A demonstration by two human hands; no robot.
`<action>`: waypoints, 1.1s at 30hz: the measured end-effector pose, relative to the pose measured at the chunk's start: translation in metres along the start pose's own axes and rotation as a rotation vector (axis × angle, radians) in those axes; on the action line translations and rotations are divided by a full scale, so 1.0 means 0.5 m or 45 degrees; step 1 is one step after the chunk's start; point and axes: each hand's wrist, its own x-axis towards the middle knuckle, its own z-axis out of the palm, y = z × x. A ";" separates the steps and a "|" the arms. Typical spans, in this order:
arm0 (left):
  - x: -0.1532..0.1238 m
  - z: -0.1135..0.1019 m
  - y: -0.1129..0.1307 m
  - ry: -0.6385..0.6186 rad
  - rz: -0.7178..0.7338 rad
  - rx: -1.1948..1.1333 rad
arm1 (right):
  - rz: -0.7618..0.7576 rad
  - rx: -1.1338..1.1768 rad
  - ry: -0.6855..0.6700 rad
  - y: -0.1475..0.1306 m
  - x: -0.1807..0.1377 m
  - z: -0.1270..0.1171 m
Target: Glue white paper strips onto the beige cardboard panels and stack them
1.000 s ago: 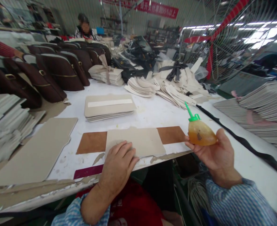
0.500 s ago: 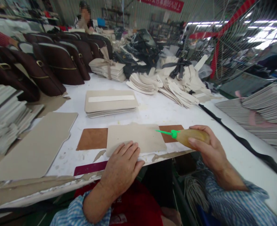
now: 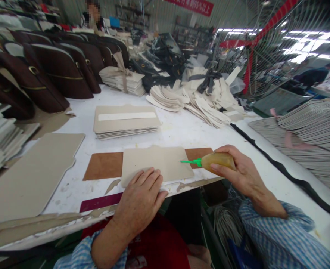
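A beige panel [image 3: 156, 160] lies flat near the table's front edge, with a brown piece [image 3: 105, 165] showing at its left end and another brown piece [image 3: 197, 155] at its right. My left hand [image 3: 141, 196] rests flat on the panel's front edge, fingers stretched out. In my right hand [image 3: 237, 168] is a glue bottle [image 3: 219, 161] of yellowish, see-through plastic, tilted sideways. Its thin green nozzle points left, and the tip is over the right part of the panel; whether it touches, I cannot tell.
Behind the panel sits a stack of beige panels [image 3: 127, 123] with a white strip on top. A larger beige board [image 3: 36, 168] lies left. Dark brown bags [image 3: 61, 69] stand back left. Bundled strips [image 3: 167, 98] and tied grey sheets [image 3: 307, 138] lie farther back and right.
My right hand has brought the glue bottle slightly lower and left over the panel, the nozzle now more level. My left hand stays on the panel. The whole view has shifted a little.
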 end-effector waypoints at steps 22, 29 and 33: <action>0.000 0.002 0.000 0.018 0.005 -0.017 | -0.193 -0.149 -0.233 -0.024 0.031 -0.026; 0.000 0.005 0.000 -0.002 -0.013 -0.032 | -0.238 -0.093 -0.257 -0.024 0.031 -0.016; 0.001 0.003 0.001 0.010 -0.009 -0.017 | -0.230 -0.073 -0.267 -0.034 0.035 -0.006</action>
